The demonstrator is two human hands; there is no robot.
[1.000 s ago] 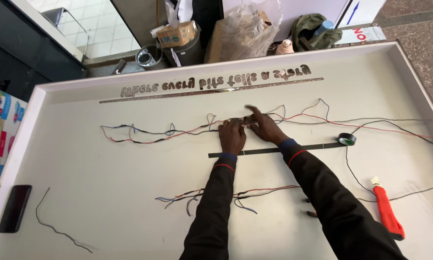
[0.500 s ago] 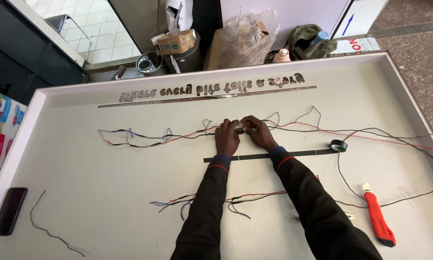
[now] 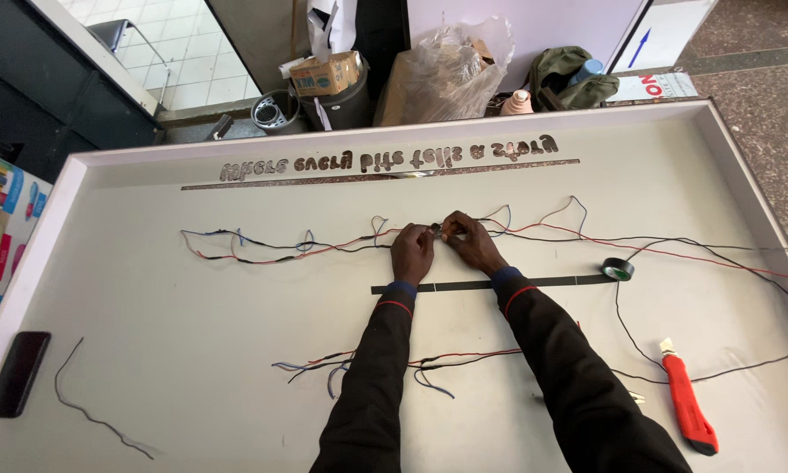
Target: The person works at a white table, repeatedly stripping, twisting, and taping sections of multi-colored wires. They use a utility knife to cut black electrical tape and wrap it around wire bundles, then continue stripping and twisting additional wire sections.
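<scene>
The wide tray-like surface (image 3: pixel 192 368) is off-white with a paler white rim. Thin red, black and blue wires (image 3: pixel 289 250) trail across it. A long strip of black tape (image 3: pixel 464 285) ends in a black tape roll (image 3: pixel 617 269) with a green core. The plastic utility knife (image 3: pixel 687 407) is bright orange-red with a black tip. A flat black phone (image 3: pixel 17 372) lies at the rim. The mirrored lettering (image 3: pixel 385 162) is silvery over a brownish bar. The dark sleeves (image 3: pixel 385 350) carry red and blue cuff bands.
</scene>
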